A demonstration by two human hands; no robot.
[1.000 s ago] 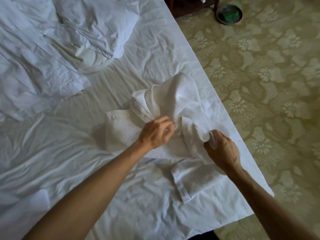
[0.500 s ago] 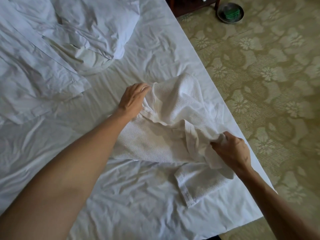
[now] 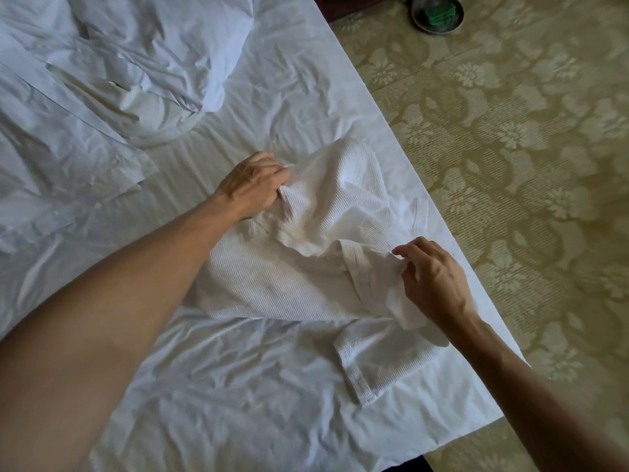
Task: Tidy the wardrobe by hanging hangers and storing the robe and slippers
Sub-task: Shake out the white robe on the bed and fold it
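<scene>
**A:** ok so where's the robe at?

**B:** The robe (image 3: 306,260) is bunched up on the bed (image 3: 238,386), center of the frame, close to the bed's right edge. White waffle fabric on a wrinkled white sheet. One hemmed end sticks out flat toward the lower right.

**A:** and the hands?

**B:** Left hand (image 3: 252,185) has its fingers curled into a fold at the robe's upper left side. Right hand (image 3: 432,281) pinches a fold at the robe's right side, thumb and fingers on the cloth.

**A:** anything else around?

**B:** A pillow (image 3: 177,52) and rumpled bedding sit upper left. Patterned carpet (image 3: 510,165) fills the right side, with a dark round dish (image 3: 437,11) holding something green at the top edge.
</scene>
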